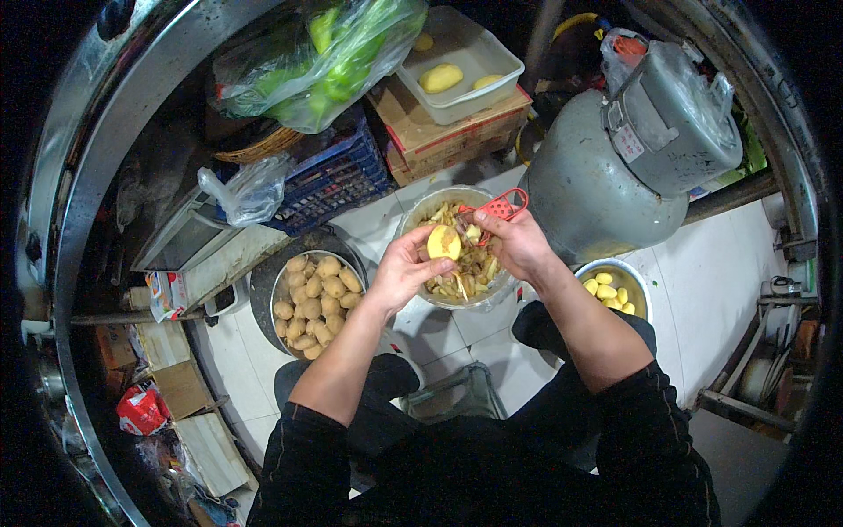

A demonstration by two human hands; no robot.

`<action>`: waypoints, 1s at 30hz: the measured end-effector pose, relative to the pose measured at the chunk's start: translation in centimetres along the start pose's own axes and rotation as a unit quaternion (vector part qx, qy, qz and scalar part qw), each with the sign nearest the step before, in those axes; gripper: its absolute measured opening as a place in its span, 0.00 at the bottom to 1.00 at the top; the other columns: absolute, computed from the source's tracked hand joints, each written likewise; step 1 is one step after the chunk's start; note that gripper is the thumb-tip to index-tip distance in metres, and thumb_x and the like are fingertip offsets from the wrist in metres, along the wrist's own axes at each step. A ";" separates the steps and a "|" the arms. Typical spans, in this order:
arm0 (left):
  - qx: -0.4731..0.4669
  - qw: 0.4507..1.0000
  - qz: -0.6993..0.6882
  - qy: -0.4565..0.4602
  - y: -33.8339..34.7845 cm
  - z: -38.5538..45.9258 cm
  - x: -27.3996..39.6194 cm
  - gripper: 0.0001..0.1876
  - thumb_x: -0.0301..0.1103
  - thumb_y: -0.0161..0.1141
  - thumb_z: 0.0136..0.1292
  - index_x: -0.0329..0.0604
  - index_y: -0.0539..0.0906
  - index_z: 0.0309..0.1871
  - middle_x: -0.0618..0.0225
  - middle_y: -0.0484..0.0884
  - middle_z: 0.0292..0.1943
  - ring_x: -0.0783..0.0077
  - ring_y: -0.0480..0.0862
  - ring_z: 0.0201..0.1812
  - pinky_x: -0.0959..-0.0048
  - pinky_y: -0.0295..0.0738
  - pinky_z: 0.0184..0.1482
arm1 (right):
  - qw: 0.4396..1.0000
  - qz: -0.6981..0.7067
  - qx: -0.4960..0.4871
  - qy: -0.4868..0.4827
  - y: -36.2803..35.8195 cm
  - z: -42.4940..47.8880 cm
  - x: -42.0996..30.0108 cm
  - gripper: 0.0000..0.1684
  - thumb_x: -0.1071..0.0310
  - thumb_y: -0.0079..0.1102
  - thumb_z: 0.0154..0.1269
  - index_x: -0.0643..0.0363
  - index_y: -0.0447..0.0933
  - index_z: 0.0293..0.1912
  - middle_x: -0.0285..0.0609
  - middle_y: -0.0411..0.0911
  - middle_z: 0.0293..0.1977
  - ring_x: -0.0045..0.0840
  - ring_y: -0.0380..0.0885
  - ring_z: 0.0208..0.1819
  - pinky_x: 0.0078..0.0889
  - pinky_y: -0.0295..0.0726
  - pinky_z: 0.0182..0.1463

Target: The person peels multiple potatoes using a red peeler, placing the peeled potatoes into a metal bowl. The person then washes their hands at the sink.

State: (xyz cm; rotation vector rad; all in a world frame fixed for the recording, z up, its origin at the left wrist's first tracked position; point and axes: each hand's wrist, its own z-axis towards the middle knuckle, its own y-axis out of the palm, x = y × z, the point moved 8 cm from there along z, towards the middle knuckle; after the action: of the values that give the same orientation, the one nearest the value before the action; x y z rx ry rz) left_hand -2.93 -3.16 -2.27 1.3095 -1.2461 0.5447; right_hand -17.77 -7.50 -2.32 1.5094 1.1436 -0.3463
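Observation:
My left hand (408, 267) grips a potato (444, 243), mostly yellow and peeled, with a brownish patch of skin on the side facing up. In my right hand (517, 244) is a red peeler (504, 209) with a perforated handle, its head close to the potato's right side. Both hands are above a metal pot (421, 204) that holds a heap of peelings (471, 270). Unpeeled potatoes (316, 296) fill a round basin on the left. To the right, partly behind my right forearm, a metal bowl (642, 283) contains several peeled potatoes (604, 290).
A grey gas cylinder (593, 178) stands at the far right. Beyond the pot are a cardboard box (454, 135) bearing a plastic tub (484, 99) with potatoes, a blue crate (336, 178) and a bag of green vegetables (336, 72). My knees flank the tiled floor (438, 329).

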 end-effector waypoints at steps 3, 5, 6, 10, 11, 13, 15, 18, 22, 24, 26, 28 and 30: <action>0.042 0.997 0.063 0.001 -1.0 0.3 -0.2 0.28 0.23 0.68 0.61 0.34 0.73 0.64 0.65 0.83 0.50 0.75 0.85 0.45 0.74 0.82 0.50 | 0.995 -0.070 -0.064 -0.019 1.4 -0.2 0.3 0.13 0.71 0.63 0.67 0.62 0.79 0.51 0.40 0.84 0.43 0.23 0.83 0.43 0.31 0.84 0.48; 0.038 0.995 0.088 -0.011 -1.2 0.3 -0.5 0.27 0.24 0.69 0.61 0.34 0.74 0.63 0.64 0.83 0.50 0.75 0.85 0.46 0.74 0.82 0.51 | 0.991 -0.106 -0.079 -0.019 1.6 -0.2 0.7 0.15 0.71 0.65 0.66 0.63 0.79 0.51 0.39 0.84 0.43 0.22 0.83 0.43 0.29 0.84 0.49; 0.035 0.994 0.100 -0.018 -1.0 0.3 -0.5 0.27 0.24 0.69 0.61 0.34 0.74 0.63 0.64 0.83 0.50 0.75 0.84 0.47 0.74 0.82 0.51 | 0.991 -0.115 -0.074 -0.014 1.6 -0.2 0.6 0.15 0.71 0.65 0.66 0.63 0.79 0.51 0.39 0.84 0.43 0.22 0.83 0.43 0.29 0.84 0.49; 0.003 0.999 0.043 0.002 0.2 0.1 0.1 0.29 0.24 0.69 0.61 0.33 0.73 0.65 0.65 0.83 0.52 0.74 0.83 0.51 0.73 0.80 0.55 | 0.998 -0.061 -0.013 -0.008 0.2 -0.1 0.4 0.12 0.73 0.61 0.69 0.65 0.78 0.50 0.43 0.84 0.44 0.26 0.83 0.46 0.34 0.83 0.52; -0.005 1.000 0.030 -0.003 0.4 0.1 0.0 0.29 0.24 0.69 0.61 0.33 0.72 0.66 0.65 0.83 0.53 0.74 0.83 0.52 0.73 0.80 0.56 | 1.000 -0.029 0.001 -0.001 -0.1 -0.1 0.4 0.11 0.73 0.59 0.70 0.65 0.78 0.50 0.44 0.84 0.44 0.28 0.82 0.47 0.35 0.83 0.54; -0.019 1.000 0.005 -0.003 0.5 -0.1 0.0 0.31 0.23 0.68 0.61 0.34 0.70 0.67 0.65 0.82 0.55 0.73 0.82 0.54 0.72 0.79 0.57 | 1.000 -0.013 0.020 0.019 -0.2 -0.1 0.2 0.10 0.73 0.57 0.71 0.65 0.78 0.50 0.45 0.83 0.45 0.30 0.82 0.47 0.37 0.83 0.54; -0.041 0.999 -0.021 0.006 0.6 -0.1 -0.2 0.33 0.22 0.68 0.61 0.34 0.68 0.69 0.65 0.80 0.57 0.73 0.81 0.55 0.71 0.79 0.58 | 0.998 0.021 0.050 0.042 -0.5 -0.4 0.1 0.11 0.73 0.57 0.72 0.66 0.78 0.50 0.45 0.83 0.45 0.30 0.82 0.48 0.37 0.82 0.56; -0.032 0.999 -0.017 0.006 0.5 -0.1 -0.1 0.34 0.22 0.67 0.61 0.35 0.66 0.71 0.65 0.79 0.58 0.74 0.80 0.56 0.72 0.78 0.59 | 0.999 0.008 0.029 0.036 -0.3 -0.2 0.0 0.12 0.73 0.57 0.71 0.66 0.78 0.51 0.44 0.83 0.47 0.30 0.82 0.49 0.36 0.81 0.57; -0.024 0.998 0.057 0.021 0.2 0.1 -0.1 0.34 0.21 0.66 0.62 0.34 0.65 0.71 0.67 0.78 0.58 0.75 0.78 0.57 0.72 0.74 0.61 | 0.998 -0.053 -0.025 -0.009 0.2 0.2 0.3 0.13 0.74 0.57 0.71 0.66 0.77 0.53 0.45 0.83 0.48 0.28 0.82 0.50 0.35 0.81 0.57; -0.029 0.996 0.074 0.031 0.5 0.1 0.2 0.34 0.21 0.65 0.62 0.34 0.65 0.72 0.68 0.78 0.58 0.75 0.78 0.58 0.73 0.72 0.62 | 0.997 -0.051 -0.049 -0.028 0.7 0.1 0.6 0.14 0.74 0.57 0.71 0.65 0.77 0.54 0.45 0.83 0.48 0.27 0.82 0.50 0.35 0.80 0.57; -0.039 0.994 0.091 0.049 1.1 -0.1 0.9 0.33 0.20 0.65 0.63 0.35 0.65 0.72 0.67 0.77 0.59 0.75 0.77 0.58 0.73 0.72 0.62 | 0.999 -0.015 -0.032 -0.006 0.0 0.2 0.8 0.13 0.74 0.57 0.71 0.66 0.77 0.53 0.45 0.83 0.48 0.28 0.82 0.50 0.36 0.81 0.57; -0.049 0.994 0.085 0.052 1.4 -0.3 1.1 0.33 0.20 0.64 0.63 0.35 0.65 0.72 0.67 0.77 0.60 0.74 0.77 0.59 0.73 0.71 0.63 | 1.000 0.021 -0.014 0.011 -0.4 0.2 1.0 0.12 0.74 0.57 0.71 0.66 0.77 0.52 0.46 0.83 0.47 0.29 0.82 0.49 0.37 0.81 0.57; -0.058 0.996 0.055 0.038 1.5 -0.4 0.9 0.33 0.21 0.63 0.64 0.36 0.65 0.72 0.67 0.76 0.61 0.74 0.77 0.59 0.72 0.72 0.62 | 0.998 0.055 0.004 0.027 -0.8 0.1 1.2 0.12 0.74 0.58 0.71 0.67 0.77 0.51 0.46 0.83 0.47 0.29 0.82 0.49 0.38 0.82 0.56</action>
State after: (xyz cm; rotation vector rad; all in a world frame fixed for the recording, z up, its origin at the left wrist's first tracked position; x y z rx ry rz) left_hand -3.81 -2.68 -0.73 1.1193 -1.2726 0.5864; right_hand -17.78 -7.12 -3.70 1.5900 1.0960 -0.2367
